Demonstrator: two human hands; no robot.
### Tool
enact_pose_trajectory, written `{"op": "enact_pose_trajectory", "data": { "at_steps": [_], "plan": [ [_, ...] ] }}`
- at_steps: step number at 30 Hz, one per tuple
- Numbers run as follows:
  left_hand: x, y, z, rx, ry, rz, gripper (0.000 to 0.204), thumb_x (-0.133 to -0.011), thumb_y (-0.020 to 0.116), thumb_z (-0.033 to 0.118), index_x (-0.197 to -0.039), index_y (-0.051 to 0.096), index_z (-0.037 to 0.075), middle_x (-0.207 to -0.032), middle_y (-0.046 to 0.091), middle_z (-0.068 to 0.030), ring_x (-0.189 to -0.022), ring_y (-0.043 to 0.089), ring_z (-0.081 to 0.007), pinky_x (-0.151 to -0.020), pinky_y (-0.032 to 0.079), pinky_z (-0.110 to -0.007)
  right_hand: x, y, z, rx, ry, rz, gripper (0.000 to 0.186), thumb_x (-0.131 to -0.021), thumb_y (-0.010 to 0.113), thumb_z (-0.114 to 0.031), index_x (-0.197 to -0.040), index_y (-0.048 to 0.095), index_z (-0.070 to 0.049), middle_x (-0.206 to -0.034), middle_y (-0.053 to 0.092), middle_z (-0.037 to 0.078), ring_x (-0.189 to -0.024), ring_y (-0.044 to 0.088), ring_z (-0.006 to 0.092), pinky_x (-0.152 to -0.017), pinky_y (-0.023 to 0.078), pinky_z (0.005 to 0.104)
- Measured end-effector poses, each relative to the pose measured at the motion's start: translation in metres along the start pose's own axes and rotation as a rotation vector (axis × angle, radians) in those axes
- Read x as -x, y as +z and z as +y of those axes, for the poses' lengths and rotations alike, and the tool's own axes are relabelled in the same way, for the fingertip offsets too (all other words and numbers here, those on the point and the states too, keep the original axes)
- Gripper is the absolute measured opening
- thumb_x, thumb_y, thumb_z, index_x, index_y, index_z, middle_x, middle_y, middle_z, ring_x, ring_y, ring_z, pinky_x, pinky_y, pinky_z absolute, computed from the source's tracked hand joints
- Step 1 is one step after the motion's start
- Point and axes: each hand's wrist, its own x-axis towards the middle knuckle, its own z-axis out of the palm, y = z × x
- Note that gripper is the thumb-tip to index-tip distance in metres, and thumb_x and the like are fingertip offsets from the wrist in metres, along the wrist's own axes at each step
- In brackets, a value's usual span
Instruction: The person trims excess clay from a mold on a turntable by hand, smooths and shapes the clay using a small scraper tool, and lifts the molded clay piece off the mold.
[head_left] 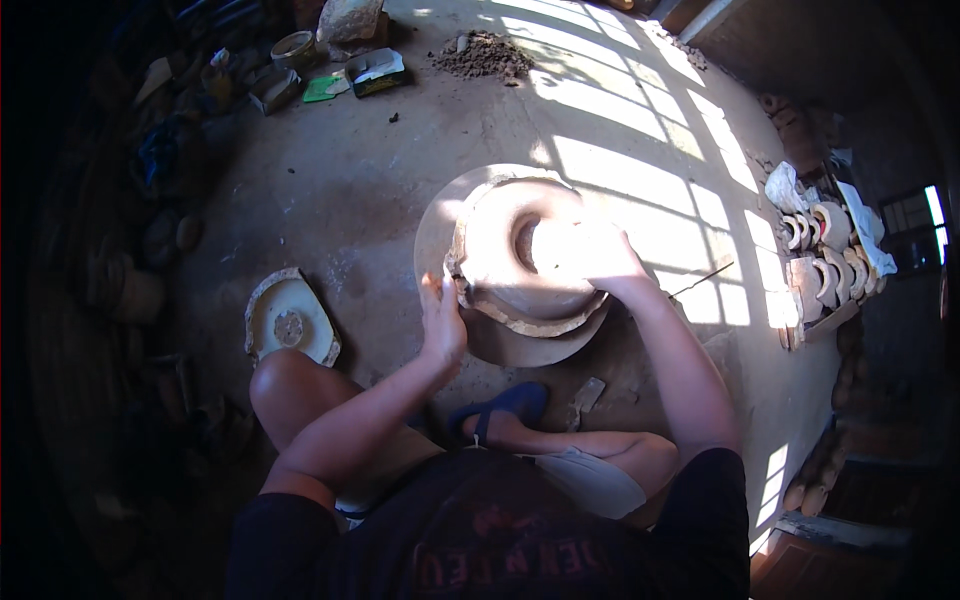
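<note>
A thick clay form [500, 258] with a round central hollow sits inside a pale, rough-edged plaster mould [524, 321] on a round turntable [548, 352]. My left hand [442, 322] rests against the mould's left edge, fingers stretched upward. My right hand [604, 258] reaches over the form's sunlit right side; glare washes out its fingers and whatever pale thing lies under them. A second plaster mould [263, 322], with a round centre, lies on the floor at left, beside my knee. A thin dark stick [701, 279] lies right of the turntable.
A dirt pile [485, 60], boxes [376, 73] and a tub [293, 50] sit at the back. Stacked moulds and curved pieces [830, 270] line the right side, with a white bag [783, 186]. Dark clutter fills the left edge. A small flat tool [586, 400] lies near my sandal [515, 405].
</note>
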Motion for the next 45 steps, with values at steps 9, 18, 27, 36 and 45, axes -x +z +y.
{"op": "enact_pose_trajectory", "data": {
  "at_steps": [9,18,27,36,45],
  "plan": [
    [0.063,0.001,-0.024,-0.014,-0.307,-0.491,0.062,-0.114,0.041,0.045,-0.164,0.027,0.010,-0.141,0.055,-0.0147,-0.114,0.057,-0.0208,-0.098,0.051,-0.041,0.004,0.001,-0.035,0.302,0.094,-0.193,0.035,-0.099,0.063,-0.028,-0.122,0.070,-0.004,-0.120,0.073,0.022,-0.111,0.070,0.0369,-0.096,0.056,0.0452],
    [0.023,0.006,-0.040,-0.092,-0.024,-0.361,0.053,-0.117,0.036,0.033,-0.156,0.039,-0.003,-0.144,0.057,-0.0168,-0.133,0.053,-0.0233,-0.113,0.043,-0.037,-0.001,0.040,0.004,0.269,-0.267,-0.078,0.030,-0.098,0.055,-0.021,-0.114,0.070,-0.001,-0.112,0.073,0.023,-0.105,0.070,0.0387,-0.093,0.056,0.0476],
    [0.047,0.003,-0.037,0.010,-0.312,-0.468,0.046,-0.117,0.034,0.036,-0.147,0.044,0.003,-0.131,0.061,-0.0157,-0.106,0.068,-0.0228,-0.095,0.059,-0.040,-0.010,0.049,0.015,0.421,-0.343,-0.147,0.028,-0.095,0.055,-0.013,-0.108,0.070,0.006,-0.106,0.071,0.029,-0.101,0.071,0.0382,-0.090,0.057,0.0484],
    [0.030,0.007,-0.043,-0.095,-0.069,-0.363,0.044,-0.117,0.037,0.033,-0.138,0.054,-0.002,-0.121,0.070,-0.0187,-0.107,0.070,-0.0275,-0.096,0.054,-0.041,-0.020,0.061,0.026,0.713,-0.603,-0.206,0.029,-0.090,0.056,-0.010,-0.104,0.070,0.011,-0.104,0.069,0.031,-0.100,0.068,0.0424,-0.095,0.053,0.0485],
    [-0.014,-0.002,-0.022,-0.124,0.022,-0.234,0.045,-0.116,0.038,0.031,-0.135,0.060,-0.003,-0.124,0.071,-0.0213,-0.117,0.066,-0.0292,-0.104,0.048,-0.040,-0.010,0.051,0.017,0.379,-0.405,-0.218,0.029,-0.090,0.057,-0.009,-0.109,0.067,0.011,-0.106,0.068,0.030,-0.101,0.067,0.0426,-0.095,0.053,0.0494]
  ]
}}
